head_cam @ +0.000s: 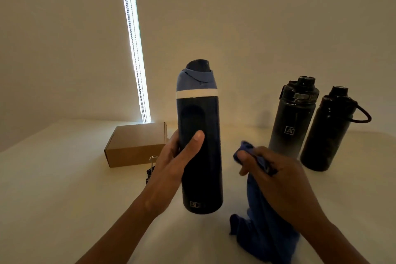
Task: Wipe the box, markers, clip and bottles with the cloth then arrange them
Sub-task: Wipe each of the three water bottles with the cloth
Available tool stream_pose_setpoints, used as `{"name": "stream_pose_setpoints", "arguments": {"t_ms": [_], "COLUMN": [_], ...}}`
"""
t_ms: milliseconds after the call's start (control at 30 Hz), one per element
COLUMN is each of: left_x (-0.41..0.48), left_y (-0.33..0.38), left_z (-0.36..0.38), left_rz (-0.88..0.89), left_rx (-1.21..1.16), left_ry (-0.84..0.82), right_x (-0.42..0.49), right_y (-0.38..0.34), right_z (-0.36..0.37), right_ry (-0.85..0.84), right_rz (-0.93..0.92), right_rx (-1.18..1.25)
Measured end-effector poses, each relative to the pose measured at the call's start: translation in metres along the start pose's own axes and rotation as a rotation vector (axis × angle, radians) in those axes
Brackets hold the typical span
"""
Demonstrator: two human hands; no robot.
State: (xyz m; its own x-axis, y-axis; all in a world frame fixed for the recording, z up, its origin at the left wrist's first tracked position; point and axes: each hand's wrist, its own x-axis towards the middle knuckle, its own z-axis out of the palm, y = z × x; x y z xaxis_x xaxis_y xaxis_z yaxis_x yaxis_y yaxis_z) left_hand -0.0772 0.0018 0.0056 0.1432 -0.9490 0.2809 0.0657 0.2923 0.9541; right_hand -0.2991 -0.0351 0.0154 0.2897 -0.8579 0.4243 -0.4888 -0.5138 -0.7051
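Observation:
My left hand (177,161) grips a tall dark bottle (200,156) with a blue top and a white band, holding it upright above the table. To its right, my right hand (276,178) holds a bunched blue cloth (261,227) that hangs down to the table, apart from the bottle. Two more dark bottles stand at the right: one with a grey base (291,118) and one with a loop strap (327,130). A brown cardboard box (137,146) lies closed at the left. A black binder clip (151,169) sits in front of the box, partly hidden by my left hand. No markers are in view.
The white table (53,188) meets a pale wall behind. A bright vertical strip of light with a bead chain (134,43) runs down the wall to just behind the box.

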Motion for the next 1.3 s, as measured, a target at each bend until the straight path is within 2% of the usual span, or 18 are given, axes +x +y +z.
{"name": "stream_pose_setpoints", "arguments": {"t_ms": [67, 167, 267, 433, 567, 700, 933, 1200, 1300], "left_x": [-0.002, -0.005, -0.006, -0.007, -0.005, -0.007, -0.006, -0.014, -0.014], "left_y": [-0.001, -0.003, -0.003, -0.002, 0.009, 0.013, 0.013, 0.004, 0.003], "left_z": [-0.001, -0.001, 0.0, 0.003, 0.002, 0.005, -0.008, -0.019, -0.02], "left_rz": [-0.013, 0.007, 0.059, 0.072, 0.1, 0.154, 0.304, 0.292, 0.32], "left_rx": [0.024, 0.12, 0.216, 0.269, 0.466, 0.685, 0.929, 0.999, 1.02], "left_ry": [-0.036, -0.118, -0.154, -0.152, -0.097, -0.037, 0.106, 0.057, 0.054], "right_x": [0.003, 0.005, 0.004, 0.006, 0.008, 0.007, 0.001, -0.007, -0.01], "right_y": [0.003, 0.004, 0.005, 0.015, 0.024, 0.03, 0.015, 0.009, 0.004], "right_z": [-0.004, -0.006, -0.01, -0.011, -0.01, -0.004, -0.006, 0.008, 0.014], "right_ry": [0.188, 0.332, 0.311, 0.168, 0.116, 0.145, 0.106, 0.144, 0.11], "right_rz": [-0.029, -0.264, -0.39, -0.475, -0.51, -0.553, -0.48, -0.408, -0.498], "right_rx": [0.017, -0.073, -0.193, -0.414, -0.517, -0.591, -0.519, -0.402, -0.399]}}
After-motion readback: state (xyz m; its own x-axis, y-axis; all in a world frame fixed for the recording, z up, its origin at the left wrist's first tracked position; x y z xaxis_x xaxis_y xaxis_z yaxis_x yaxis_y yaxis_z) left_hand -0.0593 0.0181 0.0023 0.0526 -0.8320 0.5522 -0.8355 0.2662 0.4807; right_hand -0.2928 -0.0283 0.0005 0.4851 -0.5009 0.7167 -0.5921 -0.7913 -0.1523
